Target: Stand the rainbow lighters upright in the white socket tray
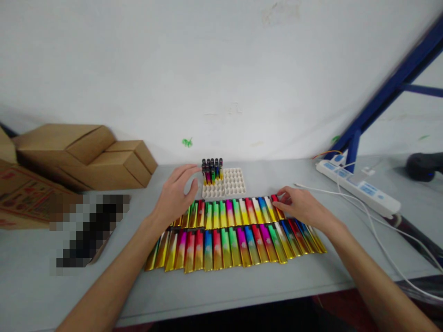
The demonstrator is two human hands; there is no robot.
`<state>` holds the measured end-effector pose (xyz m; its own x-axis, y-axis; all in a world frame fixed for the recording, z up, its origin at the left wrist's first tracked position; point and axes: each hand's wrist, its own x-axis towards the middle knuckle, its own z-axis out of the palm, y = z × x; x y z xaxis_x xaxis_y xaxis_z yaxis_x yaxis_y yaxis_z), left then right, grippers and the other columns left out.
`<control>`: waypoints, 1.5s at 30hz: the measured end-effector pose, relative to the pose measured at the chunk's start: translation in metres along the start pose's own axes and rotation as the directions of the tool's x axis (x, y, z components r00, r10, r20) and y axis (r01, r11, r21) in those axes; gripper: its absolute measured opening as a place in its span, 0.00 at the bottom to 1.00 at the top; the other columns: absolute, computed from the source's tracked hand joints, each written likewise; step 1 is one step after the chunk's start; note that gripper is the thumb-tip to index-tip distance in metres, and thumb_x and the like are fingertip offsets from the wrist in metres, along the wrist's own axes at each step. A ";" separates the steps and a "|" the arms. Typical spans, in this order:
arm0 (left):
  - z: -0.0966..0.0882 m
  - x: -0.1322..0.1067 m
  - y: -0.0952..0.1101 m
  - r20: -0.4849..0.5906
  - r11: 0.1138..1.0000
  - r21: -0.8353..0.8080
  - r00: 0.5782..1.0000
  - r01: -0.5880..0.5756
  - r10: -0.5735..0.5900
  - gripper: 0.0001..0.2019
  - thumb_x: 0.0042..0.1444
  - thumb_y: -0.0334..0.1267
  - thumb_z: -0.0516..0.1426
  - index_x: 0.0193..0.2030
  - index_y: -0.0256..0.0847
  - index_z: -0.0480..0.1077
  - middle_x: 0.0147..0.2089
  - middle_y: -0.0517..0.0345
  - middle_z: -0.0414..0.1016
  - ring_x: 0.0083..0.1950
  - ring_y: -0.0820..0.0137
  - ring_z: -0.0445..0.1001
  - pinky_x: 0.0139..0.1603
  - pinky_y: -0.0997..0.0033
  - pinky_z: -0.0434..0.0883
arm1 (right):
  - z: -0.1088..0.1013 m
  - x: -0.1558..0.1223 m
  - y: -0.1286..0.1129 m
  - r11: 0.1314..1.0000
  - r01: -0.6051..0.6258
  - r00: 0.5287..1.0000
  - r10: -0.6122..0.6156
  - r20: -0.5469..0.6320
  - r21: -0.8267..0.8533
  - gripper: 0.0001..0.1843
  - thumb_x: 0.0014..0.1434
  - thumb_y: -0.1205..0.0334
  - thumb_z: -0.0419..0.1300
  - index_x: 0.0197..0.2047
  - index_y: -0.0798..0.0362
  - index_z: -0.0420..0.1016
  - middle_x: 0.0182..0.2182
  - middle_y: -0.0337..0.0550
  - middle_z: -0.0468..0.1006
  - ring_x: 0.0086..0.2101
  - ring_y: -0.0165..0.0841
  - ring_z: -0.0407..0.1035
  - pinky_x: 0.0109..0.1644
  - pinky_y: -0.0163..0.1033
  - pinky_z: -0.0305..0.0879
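Observation:
Two rows of shiny lighters (pixel 226 246) with bright tops and gold lower ends lie side by side on the table. Behind them is a white tray (pixel 234 180) with rows of round pockets, in two sections. Several black-topped lighters (pixel 212 171) stand upright in its left section. My left hand (pixel 180 191) is open, thumb apart, with its fingertips close beside the standing lighters; whether they touch is unclear. At the right end of the upper row, my right hand (pixel 297 203) has thumb and fingers closed about the top of a red lighter (pixel 279 213).
Cardboard boxes (pixel 86 157) stand at the left against the wall. A blurred-out dark object (pixel 93 233) lies near my left forearm. To the right are a white power strip (pixel 360 188), white cables (pixel 368 216), a black device (pixel 424 166) and a blue metal frame (pixel 380 87).

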<state>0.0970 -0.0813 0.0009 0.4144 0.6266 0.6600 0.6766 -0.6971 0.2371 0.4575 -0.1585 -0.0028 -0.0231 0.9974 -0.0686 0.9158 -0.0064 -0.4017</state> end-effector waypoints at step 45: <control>-0.004 -0.006 0.000 -0.041 0.996 0.016 0.995 0.090 -0.089 0.10 0.68 0.33 0.52 0.49 0.41 0.74 0.46 0.55 0.82 0.46 0.66 0.80 0.54 0.67 0.75 | -0.003 0.024 -0.073 0.290 0.011 0.985 -0.168 0.040 0.957 0.22 0.65 0.36 0.56 0.44 0.46 0.66 0.25 0.29 0.55 0.20 0.26 0.46 0.23 0.33 0.39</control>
<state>0.0918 -0.0862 -0.0001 0.3271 0.6715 0.6649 0.7206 -0.6324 0.2841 0.3912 -0.1337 0.0272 -0.1929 0.9806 -0.0361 -0.1182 -0.0598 -0.9912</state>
